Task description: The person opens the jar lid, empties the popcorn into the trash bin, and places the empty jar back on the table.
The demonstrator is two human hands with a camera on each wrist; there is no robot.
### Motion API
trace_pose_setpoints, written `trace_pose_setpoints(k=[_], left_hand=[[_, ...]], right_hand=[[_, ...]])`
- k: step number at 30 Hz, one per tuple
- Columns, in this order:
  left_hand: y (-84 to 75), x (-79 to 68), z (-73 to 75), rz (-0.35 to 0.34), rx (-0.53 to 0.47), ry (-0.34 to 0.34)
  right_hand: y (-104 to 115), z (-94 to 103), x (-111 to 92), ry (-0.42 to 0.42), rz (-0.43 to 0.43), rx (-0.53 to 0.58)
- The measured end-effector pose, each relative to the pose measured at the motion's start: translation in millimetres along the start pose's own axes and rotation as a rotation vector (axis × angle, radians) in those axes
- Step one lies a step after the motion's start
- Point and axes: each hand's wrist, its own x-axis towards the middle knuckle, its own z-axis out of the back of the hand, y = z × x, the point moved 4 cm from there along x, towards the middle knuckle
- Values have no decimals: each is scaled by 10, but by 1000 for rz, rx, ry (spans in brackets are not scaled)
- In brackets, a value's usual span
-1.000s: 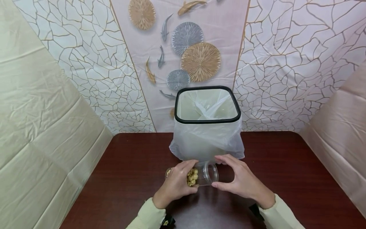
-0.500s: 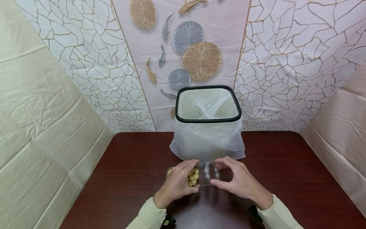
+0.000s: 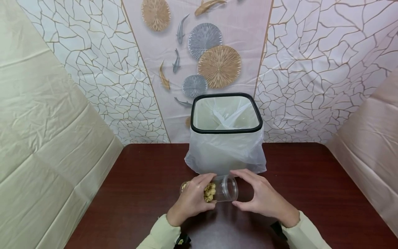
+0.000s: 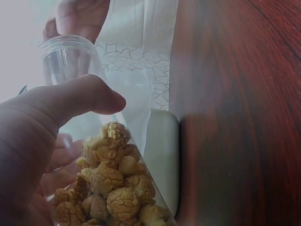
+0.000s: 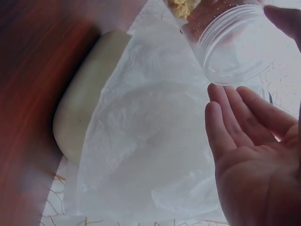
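Note:
A clear plastic jar (image 3: 220,193) lies on its side above the table, part filled with caramel popcorn (image 4: 113,183). My left hand (image 3: 192,197) grips its body, thumb on the near side and fingers round the far side. The jar's ribbed round end (image 5: 235,44) points right. My right hand (image 3: 264,197) is spread around that end, with fingers fairly straight and fingertips at or very near the rim. Whether a clear lid covers that end I cannot tell. My left hand hides the middle of the jar.
Just behind the jar stands a bin (image 3: 226,131) with a black rim, lined with a translucent plastic bag (image 5: 146,127) that hangs down outside. The dark red table (image 3: 140,193) ends at patterned cloth walls (image 3: 311,86).
My right fingers and thumb came in onto the jar's end, then spread and drew slightly back to the right. My left hand and the jar have stayed almost still.

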Motion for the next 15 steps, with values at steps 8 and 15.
trace_pose_setpoints(k=[8, 15], left_hand=[[14, 9, 5, -1, 5, -6], [18, 2, -3, 21, -7, 0]], right_hand=[[-15, 26, -4, -31, -47, -16], [-52, -52, -24, -33, -130, 24]])
